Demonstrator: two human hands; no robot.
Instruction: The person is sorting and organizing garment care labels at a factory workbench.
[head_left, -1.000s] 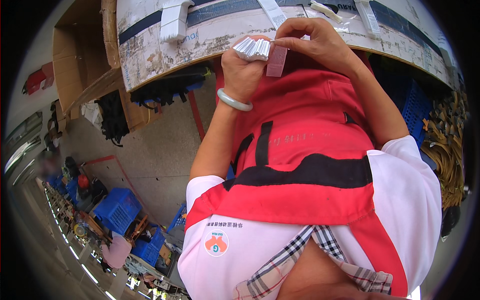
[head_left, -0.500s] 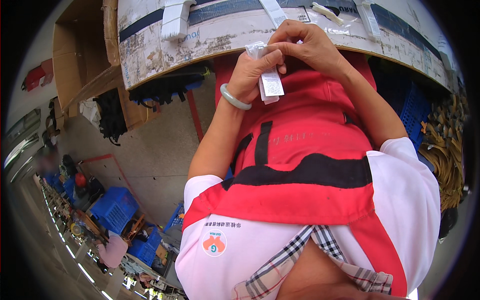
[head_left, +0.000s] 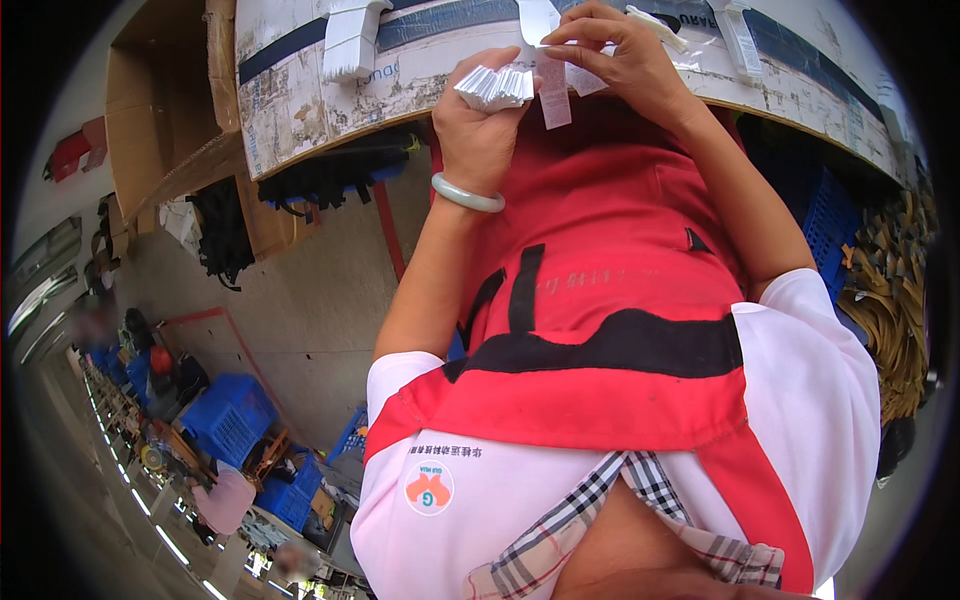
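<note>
My left hand [head_left: 480,135], with a pale bangle [head_left: 467,195] on the wrist, is closed around a fanned stack of small white paper tags [head_left: 495,85]. My right hand [head_left: 630,60] pinches a single white paper strip [head_left: 553,98] just to the right of that stack, and the strip hangs down from the fingertips. Both hands are at the near edge of a worn white worktable [head_left: 330,110] that carries a dark stripe and more white labels [head_left: 352,35]. My red apron [head_left: 620,260] fills the view below them.
An open cardboard box [head_left: 165,130] stands left of the table and black bags [head_left: 320,180] hang under it. Blue crates [head_left: 230,420] sit on the floor at lower left, near a person in pink [head_left: 225,495]. Tan strip bundles [head_left: 895,300] and a blue crate [head_left: 830,210] lie at right.
Both hands have risen slightly toward the table edge. The single strip, which hung below the stack half a second ago, is now held higher in the right fingertips.
</note>
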